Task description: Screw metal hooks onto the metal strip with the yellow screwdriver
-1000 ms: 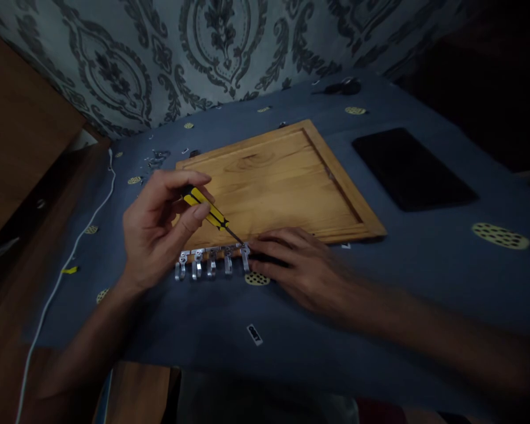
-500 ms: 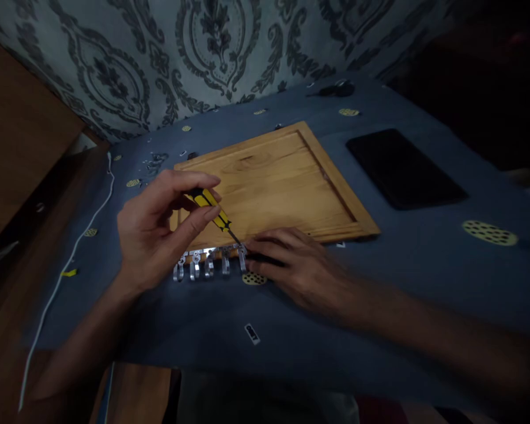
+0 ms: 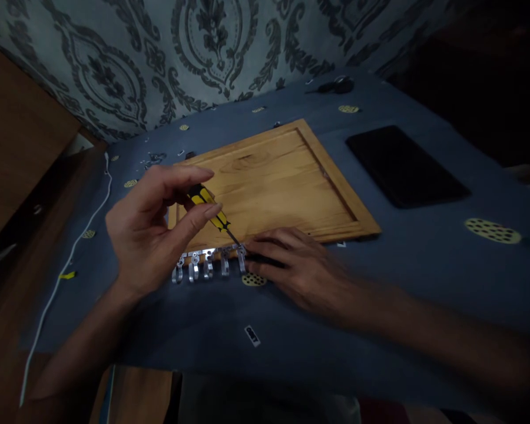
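Note:
My left hand (image 3: 152, 227) pinches a small yellow-and-black screwdriver (image 3: 212, 213), its tip pointing down at the right end of a row of silver metal hooks (image 3: 207, 263). The hooks line the near edge of a wooden board (image 3: 274, 179) lying flat on a blue cloth. My right hand (image 3: 291, 265) rests palm down on the cloth, fingers curled against the board's near edge just right of the hooks, pressing on something dark that I cannot make out.
A black phone (image 3: 404, 168) lies right of the board. A white cable (image 3: 77, 247) runs along the cloth's left edge. A small label (image 3: 252, 335) lies near the front. Small metal parts (image 3: 152, 159) and a dark tool (image 3: 335, 86) sit near the patterned wall.
My left hand has shifted slightly left and turned the screwdriver a little; its tip stays at the rightmost hook. The right hand stays put.

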Demonstrator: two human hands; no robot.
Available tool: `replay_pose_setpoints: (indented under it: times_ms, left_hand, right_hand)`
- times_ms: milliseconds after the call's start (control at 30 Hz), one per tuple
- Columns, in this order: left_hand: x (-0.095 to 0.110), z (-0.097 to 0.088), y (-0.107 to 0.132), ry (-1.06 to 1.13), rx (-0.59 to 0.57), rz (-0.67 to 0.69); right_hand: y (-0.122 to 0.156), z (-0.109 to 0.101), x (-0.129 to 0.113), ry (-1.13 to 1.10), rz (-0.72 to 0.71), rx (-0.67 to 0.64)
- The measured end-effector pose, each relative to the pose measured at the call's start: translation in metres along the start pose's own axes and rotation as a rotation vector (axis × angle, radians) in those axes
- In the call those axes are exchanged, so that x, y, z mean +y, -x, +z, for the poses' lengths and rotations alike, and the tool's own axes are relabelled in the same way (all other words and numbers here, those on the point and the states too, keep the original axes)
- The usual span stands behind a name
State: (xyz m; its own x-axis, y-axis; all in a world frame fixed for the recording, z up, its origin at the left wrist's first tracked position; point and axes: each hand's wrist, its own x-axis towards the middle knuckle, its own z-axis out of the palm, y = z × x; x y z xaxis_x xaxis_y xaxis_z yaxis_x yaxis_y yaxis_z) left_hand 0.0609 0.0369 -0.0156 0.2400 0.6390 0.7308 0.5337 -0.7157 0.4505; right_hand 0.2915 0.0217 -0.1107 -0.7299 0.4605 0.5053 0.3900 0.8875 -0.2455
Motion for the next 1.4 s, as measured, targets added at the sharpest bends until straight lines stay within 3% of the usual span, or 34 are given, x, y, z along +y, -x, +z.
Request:
replay_pose_setpoints:
  times_ms: [167,367,600,767,1067,1400]
  left_hand:
    - [-0.0014,-0.0018,0.0016,0.088,0.003,-0.104]
    - [-0.0074,0.003,0.0029,0.14,-0.013,-0.086]
    - [-0.0034,0.0035,-0.0039,0.05,-0.03,0.015]
    - [0.0003,0.002,-0.0048,0.016,-0.01,-0.014]
    - [-0.0009,0.0003,-0.0015,0.12,-0.082,-0.031]
    - [0.0001,0.0061,-0.0043,0.126,-0.022,0.013]
  right_hand:
    - [-0.0004,0.0015,0.0005,0.004,-0.004,0.01]
    - [0.0004,0.0051,0.0013,0.021,-0.014,0.052]
    - [0.0001,0.0037,0.0009,0.014,-0.02,0.062]
    - [0.0013,0.0021,0.0006,0.001,0.007,-0.023]
    - [0.0013,0.0041,0.0007,-0.012,0.0,0.021]
    - [0.0017,0.0069,0.0029,-0.01,-0.017,0.037]
